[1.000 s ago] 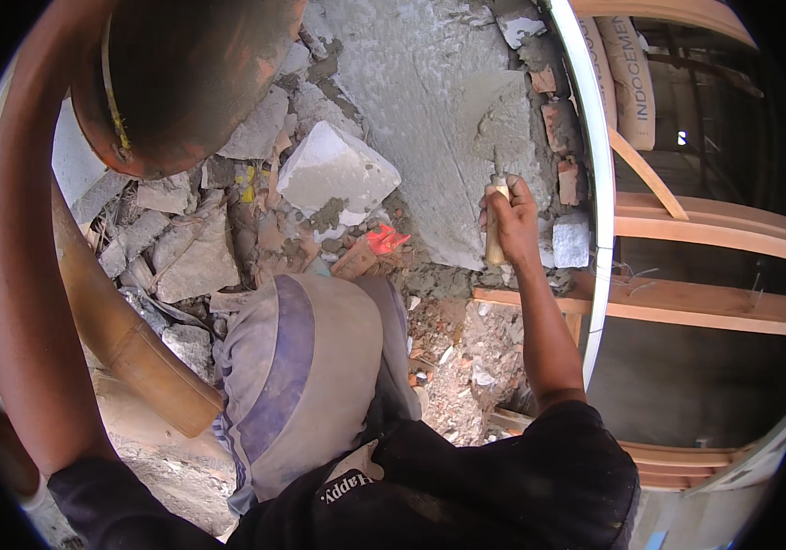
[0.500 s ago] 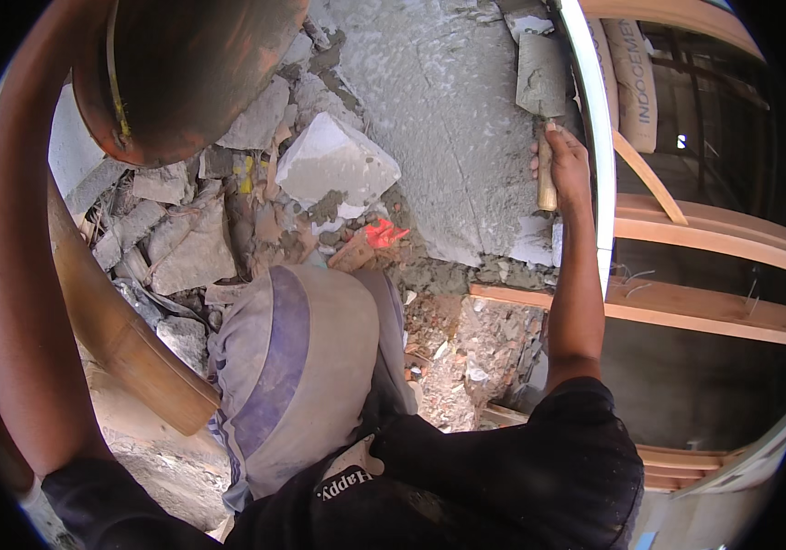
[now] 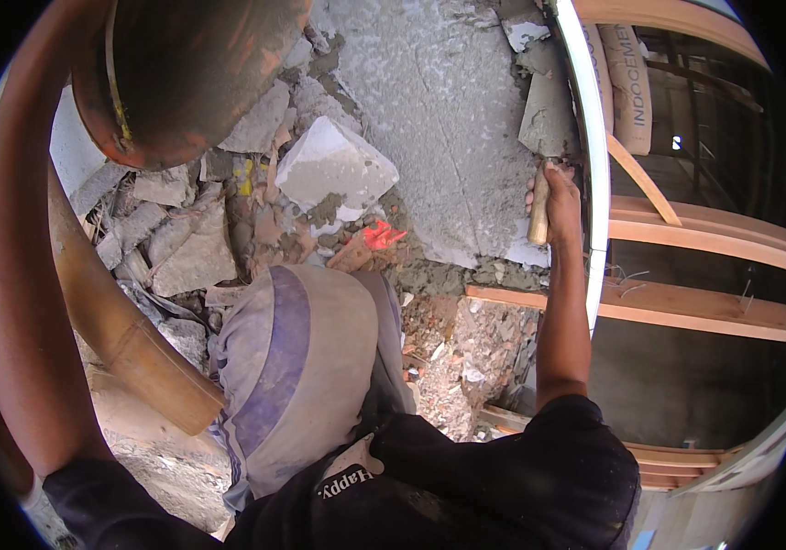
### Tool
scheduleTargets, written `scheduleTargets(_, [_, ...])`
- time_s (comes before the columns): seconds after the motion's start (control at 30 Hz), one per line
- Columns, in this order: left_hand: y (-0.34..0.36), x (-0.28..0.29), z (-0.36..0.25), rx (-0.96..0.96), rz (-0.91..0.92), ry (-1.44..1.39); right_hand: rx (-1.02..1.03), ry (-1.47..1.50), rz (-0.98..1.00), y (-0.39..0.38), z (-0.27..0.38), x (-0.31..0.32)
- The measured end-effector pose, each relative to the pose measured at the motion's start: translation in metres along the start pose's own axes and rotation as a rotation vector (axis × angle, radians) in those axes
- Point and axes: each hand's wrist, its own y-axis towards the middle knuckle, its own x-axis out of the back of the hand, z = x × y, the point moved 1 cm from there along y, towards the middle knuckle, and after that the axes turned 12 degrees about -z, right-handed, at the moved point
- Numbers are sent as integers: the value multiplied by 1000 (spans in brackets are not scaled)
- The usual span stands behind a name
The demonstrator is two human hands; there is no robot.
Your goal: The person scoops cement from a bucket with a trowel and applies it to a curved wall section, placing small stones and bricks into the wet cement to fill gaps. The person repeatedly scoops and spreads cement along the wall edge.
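My right hand (image 3: 561,203) is closed round the wooden handle of a trowel (image 3: 547,117). Its blade points away from me, lying along the right edge of a grey mortar-covered wall surface (image 3: 439,119), close beside a white metal edge strip (image 3: 599,156). Grey mortar is smeared on the blade. On the left, my left arm reaches up past a large dark round pan (image 3: 186,73) with an orange-stained rim. The left hand itself lies beyond the upper edge of the picture, so its grip is hidden.
A white block chunk (image 3: 338,165) and broken rubble (image 3: 191,247) lie left of the mortar. A thick bamboo pole (image 3: 136,339) slants beside my knee (image 3: 319,357). Wooden beams (image 3: 704,307) and paper sacks (image 3: 629,87) are beyond the strip at right.
My right hand has drawn the trowel a short way toward me along the right edge, and its handle tilts more. The left arm and the pan have hardly moved.
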Motion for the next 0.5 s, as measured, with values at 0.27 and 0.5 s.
scheduleTargets(0.27, [48, 18, 69, 29, 192, 199, 73, -26, 24, -41, -4, -31])
scheduleTargets(0.5, [30, -1, 38, 89, 187, 279, 126, 16, 86, -33, -24, -46])
